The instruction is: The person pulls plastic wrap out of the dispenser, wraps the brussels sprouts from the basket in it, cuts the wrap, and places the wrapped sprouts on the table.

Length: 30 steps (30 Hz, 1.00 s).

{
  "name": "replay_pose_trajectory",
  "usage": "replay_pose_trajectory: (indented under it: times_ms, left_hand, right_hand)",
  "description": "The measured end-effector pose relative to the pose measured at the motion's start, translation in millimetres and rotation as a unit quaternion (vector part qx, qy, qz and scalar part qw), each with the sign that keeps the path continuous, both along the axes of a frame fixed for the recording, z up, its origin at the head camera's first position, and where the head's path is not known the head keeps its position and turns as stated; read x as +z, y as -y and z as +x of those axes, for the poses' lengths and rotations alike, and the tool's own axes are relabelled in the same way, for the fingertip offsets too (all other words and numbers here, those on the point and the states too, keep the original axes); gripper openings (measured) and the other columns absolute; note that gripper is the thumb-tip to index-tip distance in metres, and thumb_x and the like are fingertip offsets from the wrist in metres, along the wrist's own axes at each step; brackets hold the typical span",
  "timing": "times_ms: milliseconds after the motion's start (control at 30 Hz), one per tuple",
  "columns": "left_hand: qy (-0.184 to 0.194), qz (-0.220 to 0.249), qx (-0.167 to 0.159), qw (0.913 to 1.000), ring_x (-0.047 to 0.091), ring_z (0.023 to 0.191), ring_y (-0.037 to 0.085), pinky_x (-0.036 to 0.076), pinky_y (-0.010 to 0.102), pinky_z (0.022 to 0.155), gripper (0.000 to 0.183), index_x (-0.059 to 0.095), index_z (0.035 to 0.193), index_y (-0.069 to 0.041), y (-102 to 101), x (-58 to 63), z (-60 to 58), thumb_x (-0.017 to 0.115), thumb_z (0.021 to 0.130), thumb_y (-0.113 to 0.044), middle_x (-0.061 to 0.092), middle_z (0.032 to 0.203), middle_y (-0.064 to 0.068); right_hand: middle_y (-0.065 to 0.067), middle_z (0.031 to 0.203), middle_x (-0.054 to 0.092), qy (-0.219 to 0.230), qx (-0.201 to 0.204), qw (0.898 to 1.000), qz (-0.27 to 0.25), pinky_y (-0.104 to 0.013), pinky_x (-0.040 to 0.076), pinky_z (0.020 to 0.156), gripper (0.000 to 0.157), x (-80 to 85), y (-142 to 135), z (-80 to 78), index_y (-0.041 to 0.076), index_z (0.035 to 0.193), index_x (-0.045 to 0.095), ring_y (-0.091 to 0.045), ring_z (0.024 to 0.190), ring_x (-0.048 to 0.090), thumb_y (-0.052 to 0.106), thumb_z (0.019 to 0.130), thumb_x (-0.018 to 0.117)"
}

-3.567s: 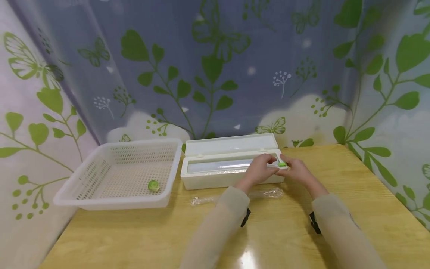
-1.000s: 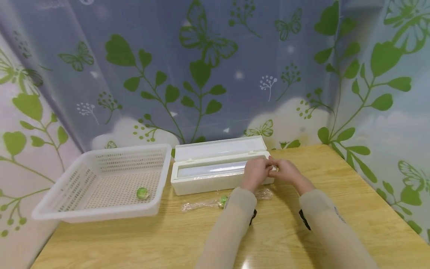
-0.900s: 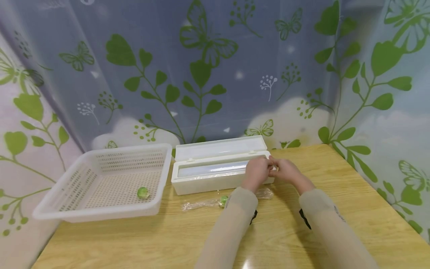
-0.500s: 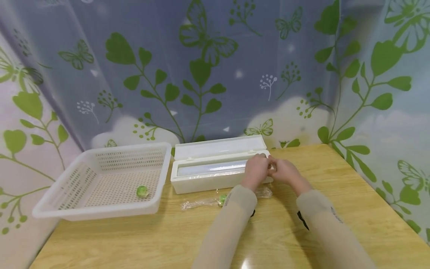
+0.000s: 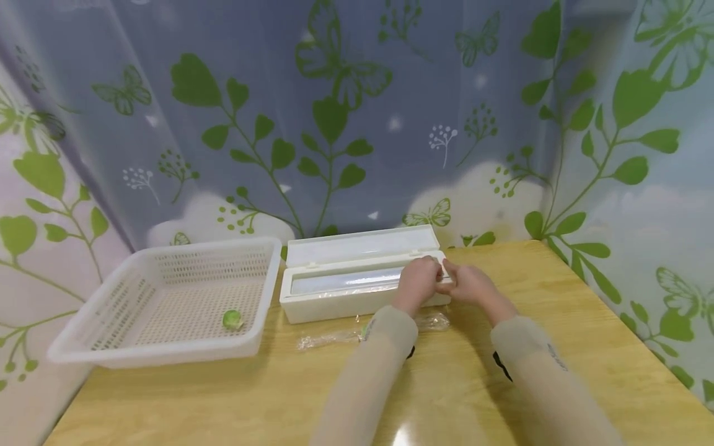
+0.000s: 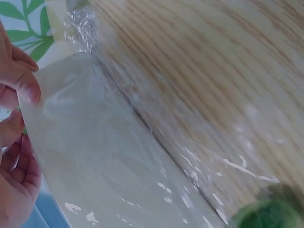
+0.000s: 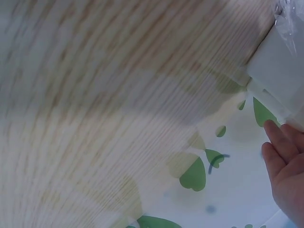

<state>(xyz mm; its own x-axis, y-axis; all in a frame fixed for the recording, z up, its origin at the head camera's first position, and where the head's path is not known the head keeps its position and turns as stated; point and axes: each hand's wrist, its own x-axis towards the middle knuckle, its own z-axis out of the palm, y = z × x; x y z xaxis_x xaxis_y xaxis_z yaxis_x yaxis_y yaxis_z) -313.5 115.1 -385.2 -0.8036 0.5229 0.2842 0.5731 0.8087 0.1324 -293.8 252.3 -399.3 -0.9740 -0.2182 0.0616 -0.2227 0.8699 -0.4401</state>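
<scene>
A white cling film box (image 5: 334, 306) stands on the table with its lid (image 5: 362, 246) raised and a roll of film (image 5: 346, 282) inside. At its right end my left hand (image 5: 415, 282) has curled fingers by a small green piece (image 6: 24, 129), apparently the slide cutter, mostly hidden. Facing it, my right hand (image 5: 471, 286) grips the box's end corner; its thumb (image 6: 29, 90) presses the front edge, while the other fingers (image 7: 280, 142) lie behind. In front of the box lies a film-wrapped Brussels sprout (image 6: 268, 216) with twisted ends (image 5: 329, 339), partly covered by my left sleeve.
To the left, a white perforated basket (image 5: 162, 356) holds one bare Brussels sprout (image 5: 232, 320). A leaf-patterned curtain (image 5: 346, 124) hangs close behind the box. The wooden table (image 5: 268, 402) extends in front and to the right.
Both hands stay at the box's right end, the left shifting slightly left over the last half second. The green piece, visible from the head 3.6 seconds ago, is now covered there.
</scene>
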Motion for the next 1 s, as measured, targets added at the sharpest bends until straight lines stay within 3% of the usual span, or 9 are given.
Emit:
replay_pose_trajectory:
  times_ms: [300,567,800,1000]
  left_hand:
    - [0.038,0.019,0.001,0.9991,0.051,0.065,0.008,0.041,0.019,0.057,0.008,0.067,0.073,-0.018,15.7,-9.1,5.8,0.065,0.078,-0.012,0.053,0.071,-0.007]
    - [0.039,0.012,-0.008,0.9991,0.051,0.067,0.008,0.042,0.018,0.06,0.006,0.068,0.077,-0.016,18.2,0.3,0.1,0.064,0.079,-0.012,0.055,0.074,-0.006]
    - [0.036,-0.013,-0.014,0.9992,0.053,0.072,0.008,0.043,0.02,0.067,0.007,0.069,0.082,-0.017,21.5,2.6,-0.8,0.062,0.082,-0.017,0.057,0.078,-0.006]
    - [0.031,0.001,-0.017,0.9994,0.055,0.074,0.009,0.044,0.021,0.065,0.007,0.069,0.081,-0.016,29.2,5.4,-3.3,0.062,0.083,-0.018,0.058,0.081,-0.005]
  right_hand:
    - [0.0,0.046,0.038,0.001,-0.005,1.0,0.008,-0.026,0.033,0.042,0.075,-12.6,3.8,8.0,-0.004,0.135,0.026,-0.01,0.04,0.031,0.034,0.081,0.062]
    - [-0.002,0.048,0.038,-0.012,-0.008,0.998,0.064,-0.027,0.03,0.042,0.073,-4.1,4.2,0.8,-0.005,0.134,0.029,-0.013,0.042,0.032,0.033,0.081,0.062]
    - [-0.001,0.048,0.037,-0.004,-0.007,0.998,0.06,-0.026,0.03,0.04,0.075,-3.5,2.8,-0.8,-0.005,0.134,0.028,-0.012,0.042,0.031,0.034,0.081,0.063]
    - [-0.002,0.049,0.04,-0.021,0.003,0.997,0.072,-0.027,0.032,0.042,0.074,1.3,4.6,-2.2,-0.006,0.134,0.028,-0.013,0.042,0.034,0.035,0.082,0.062]
